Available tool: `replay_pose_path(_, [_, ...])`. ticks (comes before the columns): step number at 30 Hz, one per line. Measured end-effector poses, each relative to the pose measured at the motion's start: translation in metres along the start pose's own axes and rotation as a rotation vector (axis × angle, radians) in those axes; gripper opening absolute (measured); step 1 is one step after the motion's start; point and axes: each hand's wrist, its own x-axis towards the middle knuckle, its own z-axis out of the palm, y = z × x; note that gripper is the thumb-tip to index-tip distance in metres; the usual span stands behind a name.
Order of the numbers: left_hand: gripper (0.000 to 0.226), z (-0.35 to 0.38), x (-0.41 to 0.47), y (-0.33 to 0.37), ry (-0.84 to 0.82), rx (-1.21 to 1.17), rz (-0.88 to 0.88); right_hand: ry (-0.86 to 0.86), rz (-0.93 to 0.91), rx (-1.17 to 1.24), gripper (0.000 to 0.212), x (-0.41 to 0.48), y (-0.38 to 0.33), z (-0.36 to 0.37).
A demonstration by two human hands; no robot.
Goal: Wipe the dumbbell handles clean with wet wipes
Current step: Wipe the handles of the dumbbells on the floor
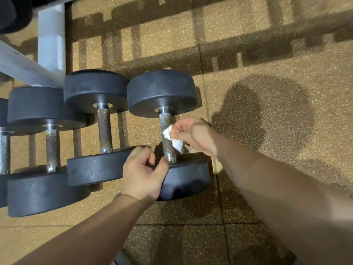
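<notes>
Several black dumbbells lie side by side on the floor. The rightmost dumbbell (183,178) has a knurled steel handle (165,121). My right hand (193,133) pinches a crumpled white wet wipe (172,138) against the right side of that handle. My left hand (144,173) rests on the dumbbell's near weight, fingers curled, thumb touching the handle's near end. To its left lies a second dumbbell (97,90) with a brownish handle (104,127), then a third dumbbell (44,190).
A white metal rack frame (50,41) stands at the back left, with dark weights on it at the top left corner. A fourth dumbbell (2,134) is cut off by the left edge. Speckled tan rubber floor tiles (267,111) stretch to the right.
</notes>
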Motion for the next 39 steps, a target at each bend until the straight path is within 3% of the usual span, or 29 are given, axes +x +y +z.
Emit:
replay_pose_path(2, [0.040, 0.000, 0.000, 0.000, -0.001, 0.001, 0.003, -0.171, 0.027, -0.026, 0.007, -0.016, 0.010, -0.004])
replay_pose_path(3, [0.040, -0.001, 0.000, 0.000, -0.001, -0.003, 0.004, -0.177, 0.021, 0.005, 0.007, -0.016, 0.013, -0.003])
replay_pose_path(8, [0.039, 0.000, 0.000, 0.002, 0.003, -0.009, -0.007, 0.224, -0.051, 0.263, 0.013, 0.021, -0.014, 0.010])
replay_pose_path(10, [0.039, 0.000, 0.000, 0.002, -0.001, -0.007, -0.007, 0.274, -0.060, 0.327, 0.013, 0.024, -0.016, 0.015])
replay_pose_path(15, [0.039, -0.001, 0.001, 0.001, -0.009, -0.022, -0.011, 0.019, -0.051, 0.090, 0.010, -0.011, 0.006, 0.008])
replay_pose_path(17, [0.038, -0.001, 0.001, 0.002, -0.006, -0.024, -0.013, -0.010, -0.042, 0.065, 0.011, -0.011, 0.009, 0.005])
replay_pose_path(19, [0.038, 0.000, 0.001, 0.002, -0.005, -0.020, -0.014, 0.089, -0.060, 0.103, 0.006, 0.000, 0.004, 0.007])
replay_pose_path(23, [0.037, 0.000, 0.001, 0.002, -0.001, -0.020, -0.015, 0.331, -0.076, 0.389, 0.016, 0.026, -0.011, 0.017])
replay_pose_path(25, [0.037, -0.001, 0.000, 0.002, -0.003, -0.016, -0.011, 0.235, -0.047, 0.359, 0.014, 0.018, -0.006, 0.016])
replay_pose_path(28, [0.036, -0.001, 0.000, 0.002, -0.006, -0.017, -0.010, -0.046, 0.030, 0.116, 0.009, -0.008, 0.008, 0.005])
replay_pose_path(31, [0.036, -0.001, 0.000, 0.001, -0.008, -0.017, -0.012, -0.045, 0.043, -0.016, 0.013, -0.012, 0.005, 0.001])
replay_pose_path(35, [0.036, -0.001, -0.001, 0.000, -0.005, -0.023, 0.001, 0.258, -0.070, 0.343, 0.009, 0.016, -0.012, 0.011])
replay_pose_path(37, [0.037, -0.001, -0.001, 0.000, -0.006, -0.022, -0.003, 0.279, -0.077, 0.518, 0.009, 0.023, -0.014, 0.016])
replay_pose_path(39, [0.037, -0.001, -0.001, 0.001, -0.010, -0.028, -0.005, 0.200, -0.021, 0.444, 0.011, 0.015, -0.010, 0.014])
